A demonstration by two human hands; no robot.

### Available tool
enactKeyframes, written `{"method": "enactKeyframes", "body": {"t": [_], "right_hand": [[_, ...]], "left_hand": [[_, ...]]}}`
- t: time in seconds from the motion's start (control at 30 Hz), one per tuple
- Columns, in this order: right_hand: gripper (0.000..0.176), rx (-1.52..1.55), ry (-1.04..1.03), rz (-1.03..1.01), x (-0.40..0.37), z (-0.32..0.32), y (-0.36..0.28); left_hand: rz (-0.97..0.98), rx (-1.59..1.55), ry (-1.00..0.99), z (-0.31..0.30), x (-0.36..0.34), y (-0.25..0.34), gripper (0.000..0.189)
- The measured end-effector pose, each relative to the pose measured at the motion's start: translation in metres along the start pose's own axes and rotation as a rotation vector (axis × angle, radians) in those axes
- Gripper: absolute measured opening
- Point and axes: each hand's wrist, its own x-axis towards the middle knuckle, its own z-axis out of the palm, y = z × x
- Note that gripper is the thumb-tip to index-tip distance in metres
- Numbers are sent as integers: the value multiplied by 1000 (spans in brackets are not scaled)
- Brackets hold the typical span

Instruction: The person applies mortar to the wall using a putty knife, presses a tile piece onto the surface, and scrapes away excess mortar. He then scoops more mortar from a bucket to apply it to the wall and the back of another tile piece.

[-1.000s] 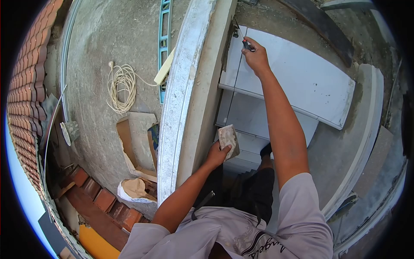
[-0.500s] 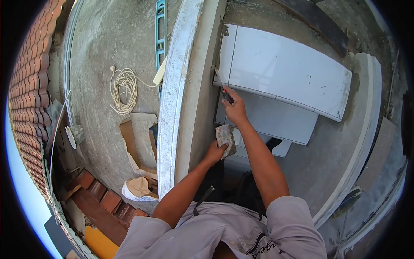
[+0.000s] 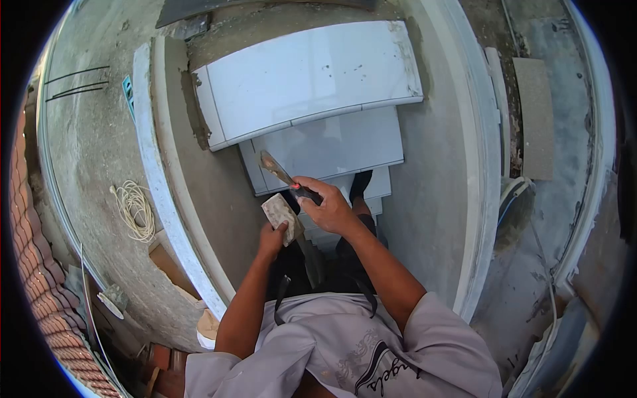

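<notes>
My right hand (image 3: 330,208) is closed around the dark handle of a putty knife (image 3: 279,169). Red shows near the base of its blade, which is smeared and points up and left over a white tiled step (image 3: 338,146). Lower left, my left hand (image 3: 270,241) grips a pale, rough rectangular block (image 3: 281,215) stained with grey; I cannot make out its material. The knife blade is apart from the tiles' front edge. Above both hands lies the glossy upper step (image 3: 292,76), with dark specks and a narrow strip of tile at its left end.
Low walls flank the stairs, the left wall (image 3: 219,179) and the right wall (image 3: 434,166). A coiled cream cable (image 3: 135,211) lies on the concrete at left. On the right are a grey board (image 3: 533,119) and a bucket (image 3: 515,212). Roof tiles (image 3: 40,265) border the far left.
My view has swung to the right. My right hand has drawn the putty knife back from the upper step's left edge towards my body, near the block. My left hand still holds the block.
</notes>
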Motion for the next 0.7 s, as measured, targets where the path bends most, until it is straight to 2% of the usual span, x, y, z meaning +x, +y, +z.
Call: {"method": "enactKeyframes", "body": {"t": [0.1, 0.13, 0.2, 0.23, 0.3, 0.4, 0.47, 0.57, 0.7], "right_hand": [[34, 162, 294, 158, -97, -136, -68], [32, 149, 441, 103, -134, -179, -74], [31, -39, 865, 52, -205, -257, -79], [33, -175, 1043, 150, -240, -296, -80], [32, -465, 1295, 476, -299, -368, -58], [30, -907, 921, 662, -360, -450, 29], [31, -959, 772, 665, -363, -469, 84], [35, -1022, 596, 940, -336, -472, 97], [34, -990, 420, 894, -319, -464, 75]], "left_hand": [[-4, 24, -104, 24, -9, 25, 36], [8, 39, -125, 36, -7, 26, 37], [38, 57, -137, 55, -5, 31, 39], [45, 87, -163, 64, -2, 33, 40], [59, 144, -203, 85, 5, 35, 41], [92, 228, -232, 121, 5, 43, 43], [114, 276, -245, 147, -1, 55, 43], [129, 341, -256, 175, -17, 72, 42], [118, 370, -269, 196, -17, 84, 41]]}}
